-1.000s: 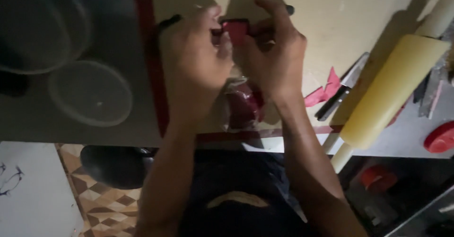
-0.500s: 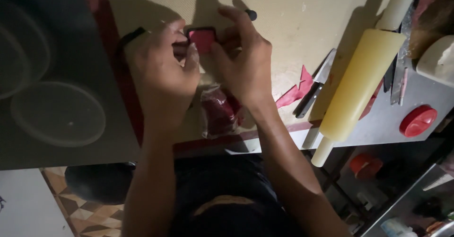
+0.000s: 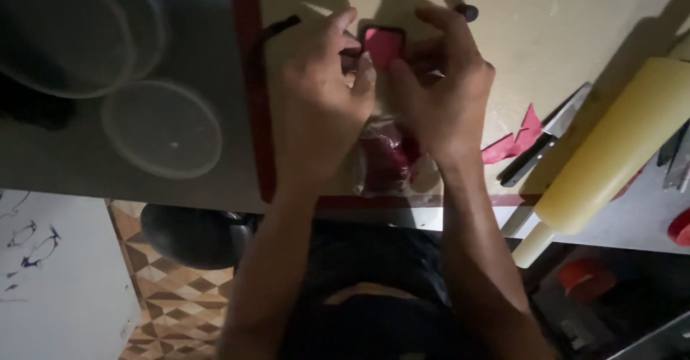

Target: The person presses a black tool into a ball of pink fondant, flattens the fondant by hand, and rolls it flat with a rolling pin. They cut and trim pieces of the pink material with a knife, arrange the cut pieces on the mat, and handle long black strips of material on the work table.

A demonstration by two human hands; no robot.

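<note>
Both my hands meet over a cream mat [image 3: 532, 22] with a red border. My left hand [image 3: 320, 108] and my right hand [image 3: 438, 94] pinch a small square black-rimmed piece with a pink filling [image 3: 382, 44] between their fingertips. Below the hands lies a clear plastic bag holding a dark red lump [image 3: 388, 162]. A thin black tool [image 3: 280, 26] rests on the mat beside my left hand, and a small dark knob [image 3: 466, 11] sits just beyond my right fingers.
A pale yellow rolling pin [image 3: 611, 151] lies at the right, with a black-handled knife [image 3: 543, 148] and pink scraps [image 3: 514, 141] beside it. Clear round lids [image 3: 162, 130] and a bowl [image 3: 65, 37] sit at the left. A red cap [image 3: 679, 227] is at the right edge.
The view has shifted and drawn closer; my hands stay together on the small pink square, with the fingers pressing its edges.
</note>
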